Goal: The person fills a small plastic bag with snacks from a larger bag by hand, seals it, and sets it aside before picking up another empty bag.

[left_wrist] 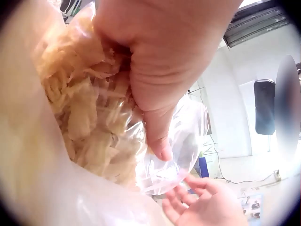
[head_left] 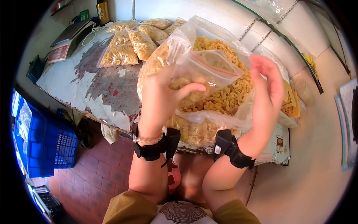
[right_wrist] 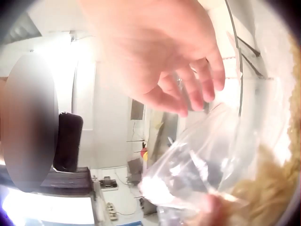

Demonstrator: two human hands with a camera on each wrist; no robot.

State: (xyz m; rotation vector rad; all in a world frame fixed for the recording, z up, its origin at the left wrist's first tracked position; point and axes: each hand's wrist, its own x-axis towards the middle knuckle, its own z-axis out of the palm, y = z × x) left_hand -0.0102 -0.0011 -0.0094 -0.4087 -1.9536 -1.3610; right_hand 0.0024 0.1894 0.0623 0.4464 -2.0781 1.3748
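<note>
My left hand (head_left: pixel 158 89) grips a clear zip bag (head_left: pixel 216 67) with a red zip line, its thumb lying across the front and the other fingers hidden. Pale yellow, curled dried pieces (left_wrist: pixel 84 117) fill the bag's lower part, while its upper part is slack clear plastic. Just right of the bag's corner, my right hand (head_left: pixel 266 80) is raised with its fingers loosely bent and nothing in them. The right wrist view shows that hand (right_wrist: pixel 174 56) over the bag's clear end (right_wrist: pixel 197 160). Below and behind is a big open plastic sack (head_left: pixel 182 35) of the same loose dried pieces (head_left: pixel 220 93).
Several filled bags (head_left: pixel 119 55) lie at the back of the worn table (head_left: pixel 85 86). A scale (head_left: pixel 69 37) and a yellow can (head_left: pixel 102 12) stand at the far left. On the tiled floor is a blue crate (head_left: pixel 44 138). Yellow packets (head_left: pixel 291 100) sit at the right.
</note>
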